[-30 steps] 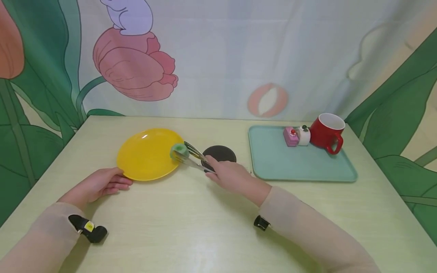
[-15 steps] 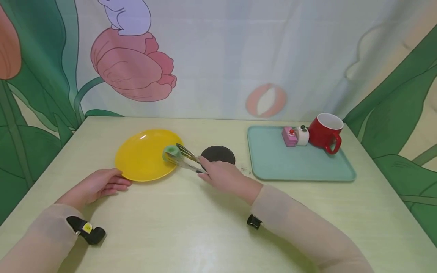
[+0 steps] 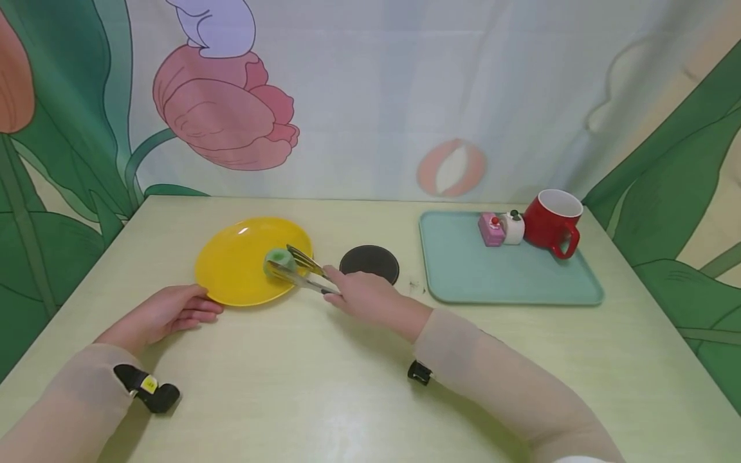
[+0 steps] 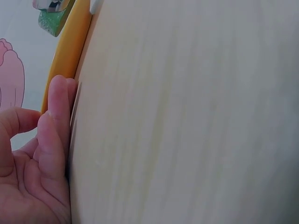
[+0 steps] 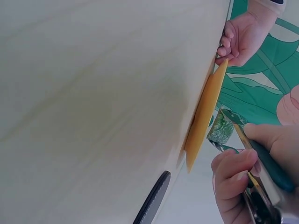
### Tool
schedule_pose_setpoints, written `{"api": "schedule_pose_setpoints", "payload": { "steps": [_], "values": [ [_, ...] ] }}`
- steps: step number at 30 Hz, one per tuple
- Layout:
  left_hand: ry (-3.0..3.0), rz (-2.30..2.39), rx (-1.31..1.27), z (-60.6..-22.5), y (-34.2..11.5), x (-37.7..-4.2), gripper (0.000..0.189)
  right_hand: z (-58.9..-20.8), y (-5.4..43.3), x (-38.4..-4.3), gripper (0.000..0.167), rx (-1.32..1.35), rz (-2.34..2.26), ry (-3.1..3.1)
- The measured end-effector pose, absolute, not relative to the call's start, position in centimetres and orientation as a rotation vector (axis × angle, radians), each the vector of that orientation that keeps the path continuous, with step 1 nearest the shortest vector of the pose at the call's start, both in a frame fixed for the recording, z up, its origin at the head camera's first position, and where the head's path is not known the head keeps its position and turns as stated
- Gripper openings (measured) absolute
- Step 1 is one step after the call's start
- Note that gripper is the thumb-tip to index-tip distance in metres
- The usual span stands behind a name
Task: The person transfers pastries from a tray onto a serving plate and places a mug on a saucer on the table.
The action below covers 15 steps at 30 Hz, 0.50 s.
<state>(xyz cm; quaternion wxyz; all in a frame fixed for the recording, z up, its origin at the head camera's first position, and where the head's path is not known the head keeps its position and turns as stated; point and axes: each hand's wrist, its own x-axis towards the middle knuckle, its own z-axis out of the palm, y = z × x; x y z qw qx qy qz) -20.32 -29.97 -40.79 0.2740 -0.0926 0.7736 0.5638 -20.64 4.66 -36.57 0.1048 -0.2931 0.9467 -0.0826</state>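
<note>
My left hand [image 3: 176,312] pinches the near left rim of a yellow plate [image 3: 231,267] between thumb and fingers; the left wrist view shows the thumb on the rim [image 4: 67,56]. My right hand [image 3: 373,297] grips metal tongs [image 3: 307,281], which point left over the plate. Between the tong tips is a small green roll-shaped toy cake [image 3: 278,258] with a paler body. In the right wrist view the green cake [image 5: 220,129] hangs just above the plate's surface, tilted, with the tong tips on either side of it.
A round black coaster [image 3: 370,258] lies behind my right hand. On the right, a pale teal tray [image 3: 498,280] bears a pink toy cake [image 3: 491,231], a white one [image 3: 512,230] and a red mug [image 3: 547,225]. A printed curtain [image 3: 359,96] stands behind the table.
My right hand has moved left with the tongs, carrying the green toy cake from the plate's right edge further in over the plate. My left hand stays at the rim.
</note>
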Motion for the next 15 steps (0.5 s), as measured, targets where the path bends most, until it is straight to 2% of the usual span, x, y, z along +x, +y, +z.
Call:
{"api": "schedule_pose_setpoints", "payload": {
  "steps": [15],
  "values": [
    [2.100,1.526,-0.235,-40.8,-30.1,-20.0,0.051,-36.6,3.2,-20.6,0.051,-0.878,-0.218,2.778]
  ]
}}
